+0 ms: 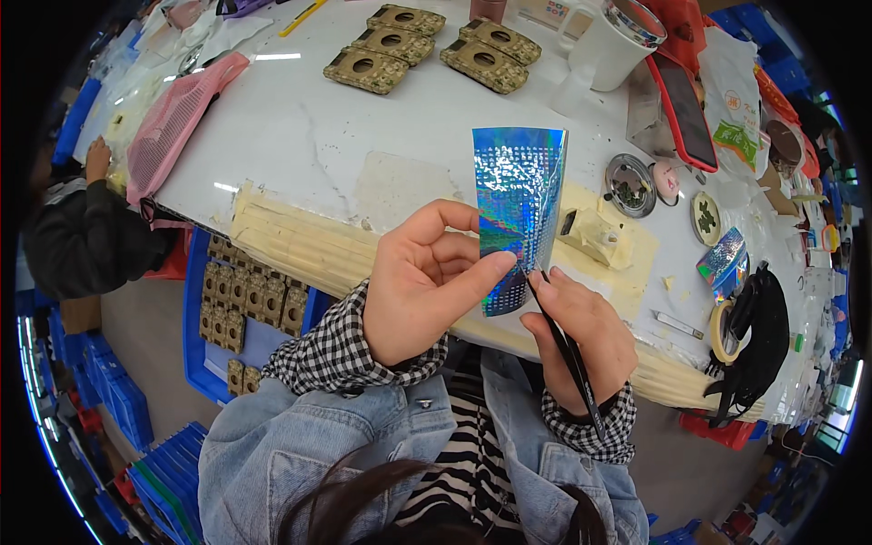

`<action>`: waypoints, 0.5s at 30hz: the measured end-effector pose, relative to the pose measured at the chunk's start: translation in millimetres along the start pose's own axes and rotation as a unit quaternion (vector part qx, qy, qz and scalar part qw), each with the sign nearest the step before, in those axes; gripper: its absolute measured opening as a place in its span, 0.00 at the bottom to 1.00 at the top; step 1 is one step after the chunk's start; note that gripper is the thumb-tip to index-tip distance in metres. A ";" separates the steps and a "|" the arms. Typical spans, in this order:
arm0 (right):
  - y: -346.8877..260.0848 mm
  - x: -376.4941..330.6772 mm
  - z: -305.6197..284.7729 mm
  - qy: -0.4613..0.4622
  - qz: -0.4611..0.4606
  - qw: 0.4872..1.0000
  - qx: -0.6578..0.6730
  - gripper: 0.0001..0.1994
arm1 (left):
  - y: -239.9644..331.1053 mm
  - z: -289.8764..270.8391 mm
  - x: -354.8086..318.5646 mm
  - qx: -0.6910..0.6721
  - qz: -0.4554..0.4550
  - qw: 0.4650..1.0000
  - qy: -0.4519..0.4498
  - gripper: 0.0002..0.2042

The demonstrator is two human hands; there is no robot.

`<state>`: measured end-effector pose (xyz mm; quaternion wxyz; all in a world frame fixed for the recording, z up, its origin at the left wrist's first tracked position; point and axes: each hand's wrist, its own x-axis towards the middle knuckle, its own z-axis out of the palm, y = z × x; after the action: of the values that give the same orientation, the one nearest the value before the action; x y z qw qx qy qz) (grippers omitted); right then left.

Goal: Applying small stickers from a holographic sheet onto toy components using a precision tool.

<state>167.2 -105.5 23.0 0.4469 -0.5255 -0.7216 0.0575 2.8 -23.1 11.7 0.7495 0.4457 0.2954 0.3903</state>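
My left hand (413, 295) pinches a shiny blue holographic sticker sheet (520, 177) between thumb and fingers, holding it upright above the table's near edge. Rows of small marks cover the sheet, and it curves slightly. Black tweezers (572, 359) are gripped in my right hand (590, 341), their tips at the lower right edge of the sheet. Whether the tips have a sticker between them is too small to tell. Just right of the sheet, a small block wrapped in cream tape (595, 238) sits on the table.
Several camouflage-patterned shells with round holes (391, 41) lie at the back. More fill a blue tray (195, 354) below the table at left. To the right are a phone (686, 113), a white mug (609, 50), a round dish (629, 185) and a tape roll (724, 331).
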 end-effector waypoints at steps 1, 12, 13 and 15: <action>0.0 0.0 0.0 -0.001 -0.001 1.000 -0.001 0.20 | -0.3 0.1 -0.6 0.004 0.006 1.000 0.001 0.14; -1.5 -4.2 -1.0 0.013 -0.009 1.000 0.004 0.20 | 1.2 1.7 -0.3 -0.024 -0.007 1.000 0.004 0.14; -2.0 -2.7 -0.8 0.011 -0.010 1.000 0.003 0.20 | 0.9 2.1 -0.1 -0.024 -0.005 1.000 0.003 0.14; -2.2 -2.4 -0.6 0.010 -0.011 1.000 0.003 0.20 | -0.2 2.5 -0.2 -0.021 -0.001 1.000 0.003 0.14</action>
<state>166.1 -108.6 23.1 0.4561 -0.5170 -0.7227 0.0490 4.7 -24.4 12.6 0.7585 0.4282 0.2896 0.3968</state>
